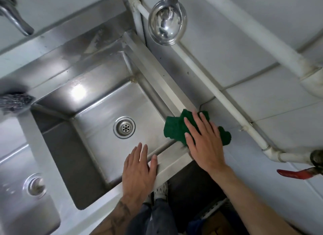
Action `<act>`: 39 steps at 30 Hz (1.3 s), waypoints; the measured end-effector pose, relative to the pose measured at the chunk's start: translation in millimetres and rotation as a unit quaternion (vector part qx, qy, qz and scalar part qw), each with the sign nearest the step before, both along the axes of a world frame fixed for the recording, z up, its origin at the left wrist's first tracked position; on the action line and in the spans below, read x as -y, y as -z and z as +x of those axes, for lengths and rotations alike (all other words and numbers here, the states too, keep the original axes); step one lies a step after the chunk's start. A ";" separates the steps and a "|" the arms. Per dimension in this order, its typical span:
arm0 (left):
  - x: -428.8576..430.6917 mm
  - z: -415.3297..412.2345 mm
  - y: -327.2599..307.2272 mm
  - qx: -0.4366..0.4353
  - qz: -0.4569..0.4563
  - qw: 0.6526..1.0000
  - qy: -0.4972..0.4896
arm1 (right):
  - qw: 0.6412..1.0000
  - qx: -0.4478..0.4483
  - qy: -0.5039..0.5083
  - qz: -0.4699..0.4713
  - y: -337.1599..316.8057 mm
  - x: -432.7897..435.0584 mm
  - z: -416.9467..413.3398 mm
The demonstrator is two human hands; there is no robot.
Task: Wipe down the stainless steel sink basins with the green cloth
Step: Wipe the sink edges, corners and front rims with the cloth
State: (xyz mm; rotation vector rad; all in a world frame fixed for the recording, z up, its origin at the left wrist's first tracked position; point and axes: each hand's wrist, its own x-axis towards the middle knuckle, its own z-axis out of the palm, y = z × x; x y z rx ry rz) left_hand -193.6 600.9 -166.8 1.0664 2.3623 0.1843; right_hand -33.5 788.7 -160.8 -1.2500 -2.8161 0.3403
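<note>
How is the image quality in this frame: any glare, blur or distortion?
Head view: bright glare on the sink basin's back wall; left edge blurred, including the faucet and second drain; wide-angle bending of the white pipes; both hands and green cloth sharp.

A steel ladle (167, 23) hangs against the tiled wall (227, 59), its bowl facing out, in front of a white pipe (218, 93) that runs along the tiles. At the pipe's lower end sits a valve with a red handle (295, 173). A steel-wool scourer (14, 100), blurred, lies at the left edge.
</note>
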 end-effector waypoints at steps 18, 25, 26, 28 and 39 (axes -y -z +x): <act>0.4 0.9 3.3 -0.021 -0.007 1.000 0.015 | 0.997 -0.027 -0.077 -0.008 -4.9 4.8 2.6; -0.1 0.4 -0.2 -0.013 0.004 1.000 0.001 | 0.987 -0.013 -0.155 0.028 -4.1 24.6 3.5; -0.4 0.3 -1.5 -0.015 0.008 1.000 0.003 | 0.987 -0.017 -0.157 0.034 -4.4 10.0 8.6; -0.4 0.5 -3.8 -0.017 0.016 1.000 0.006 | 0.989 -0.025 -0.144 0.015 -5.1 -6.8 15.4; 34.6 -20.0 12.7 -0.024 0.046 0.993 0.110 | 0.994 -0.038 -0.101 0.010 -1.4 128.2 -33.6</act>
